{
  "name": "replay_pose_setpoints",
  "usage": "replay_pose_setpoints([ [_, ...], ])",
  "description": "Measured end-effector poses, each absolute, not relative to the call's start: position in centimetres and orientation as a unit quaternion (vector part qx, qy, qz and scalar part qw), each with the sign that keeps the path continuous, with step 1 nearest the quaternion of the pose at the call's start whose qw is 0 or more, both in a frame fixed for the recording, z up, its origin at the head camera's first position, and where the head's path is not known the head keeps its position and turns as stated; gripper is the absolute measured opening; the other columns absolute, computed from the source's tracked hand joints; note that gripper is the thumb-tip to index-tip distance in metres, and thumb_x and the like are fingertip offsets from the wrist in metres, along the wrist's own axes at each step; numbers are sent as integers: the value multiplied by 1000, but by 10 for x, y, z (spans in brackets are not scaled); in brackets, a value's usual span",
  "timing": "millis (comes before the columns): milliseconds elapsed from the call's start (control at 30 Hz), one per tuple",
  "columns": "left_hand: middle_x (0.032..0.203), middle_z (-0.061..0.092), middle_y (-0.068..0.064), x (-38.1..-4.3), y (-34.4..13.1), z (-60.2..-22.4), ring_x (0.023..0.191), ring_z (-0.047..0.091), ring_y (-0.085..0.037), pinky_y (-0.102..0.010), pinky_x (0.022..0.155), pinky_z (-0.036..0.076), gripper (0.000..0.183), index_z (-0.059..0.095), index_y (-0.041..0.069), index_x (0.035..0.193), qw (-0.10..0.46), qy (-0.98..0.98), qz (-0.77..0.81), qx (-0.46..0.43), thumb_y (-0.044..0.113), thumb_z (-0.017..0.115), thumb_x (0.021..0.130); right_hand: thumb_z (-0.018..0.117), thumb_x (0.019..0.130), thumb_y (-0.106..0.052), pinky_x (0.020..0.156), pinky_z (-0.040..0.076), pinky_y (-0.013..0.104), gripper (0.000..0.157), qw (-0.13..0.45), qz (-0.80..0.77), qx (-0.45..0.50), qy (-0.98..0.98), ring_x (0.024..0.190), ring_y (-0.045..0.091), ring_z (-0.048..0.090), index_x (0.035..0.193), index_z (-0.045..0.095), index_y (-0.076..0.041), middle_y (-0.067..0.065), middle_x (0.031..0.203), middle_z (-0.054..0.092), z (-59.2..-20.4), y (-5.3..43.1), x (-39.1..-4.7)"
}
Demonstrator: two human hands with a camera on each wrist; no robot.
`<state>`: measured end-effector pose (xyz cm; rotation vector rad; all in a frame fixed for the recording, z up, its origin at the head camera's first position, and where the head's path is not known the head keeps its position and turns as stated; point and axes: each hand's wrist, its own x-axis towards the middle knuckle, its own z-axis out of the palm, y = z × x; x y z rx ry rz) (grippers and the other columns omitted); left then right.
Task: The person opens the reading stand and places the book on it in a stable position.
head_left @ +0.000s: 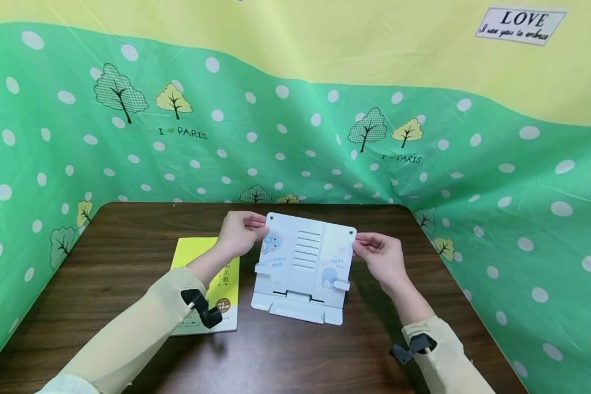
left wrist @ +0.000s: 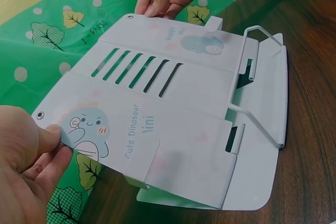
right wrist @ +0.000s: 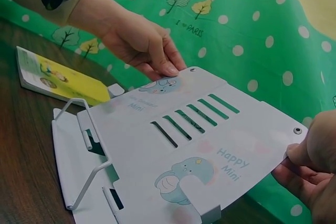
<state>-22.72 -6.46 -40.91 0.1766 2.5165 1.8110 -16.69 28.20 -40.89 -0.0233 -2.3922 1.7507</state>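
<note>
A white book stand (head_left: 305,262) with cartoon dinosaurs and a row of slots is tilted up above the dark table. My left hand (head_left: 240,234) pinches its upper left edge between thumb and fingers, near the corner rivet. On the opposite side, my right hand (head_left: 381,257) pinches the upper right edge the same way. In the left wrist view, the stand's base plate (left wrist: 262,177) and a wire support (left wrist: 255,121) show at its lower end. Two small page clips, one being the right clip (head_left: 342,285), stick out at the sides.
A yellow book (head_left: 192,249) lies on the wooden table (head_left: 128,241), left of the stand and partly under my left forearm. Behind the table hangs a green and yellow curtain (head_left: 276,137) with dots and trees. Each wrist wears a black camera mount (head_left: 202,307).
</note>
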Motion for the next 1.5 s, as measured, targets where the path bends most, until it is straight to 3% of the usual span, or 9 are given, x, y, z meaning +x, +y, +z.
replay_pose_setpoints([
  [267,100,74,-8,-228,-61,-404,90,72,-23,-34,80,62,16,78,6,111,13,806,588,62,6,80,95,75,98,0,77,62,27,21,116,589,3,-800,82,20,75,116,74,10,28,106,72,-402,281,-160],
  [900,100,76,-5,-227,-62,-401,92,71,-23,-35,79,62,15,78,6,110,-7,817,568,95,7,80,96,74,97,5,80,62,30,18,132,592,28,-795,82,19,74,114,73,11,29,104,71,-396,283,-150],
  [1100,115,76,-8,-223,-61,-395,104,73,-22,-38,88,61,32,73,4,126,-76,848,497,167,16,81,97,71,99,4,82,62,32,18,124,604,37,-786,85,24,74,115,71,11,28,107,71,-400,286,-150],
  [1267,138,67,-15,-217,-52,-385,126,64,-29,-44,105,53,49,64,1,141,-150,880,380,242,21,79,99,63,104,4,81,62,28,18,95,635,45,-765,88,24,72,119,64,13,21,106,73,-404,288,-154],
  [1500,144,63,-18,-211,-29,-376,136,58,-32,-42,117,42,50,63,-2,141,-209,889,220,344,23,77,100,54,108,2,84,61,29,14,40,705,56,-706,87,14,71,120,54,10,9,102,76,-410,288,-159],
])
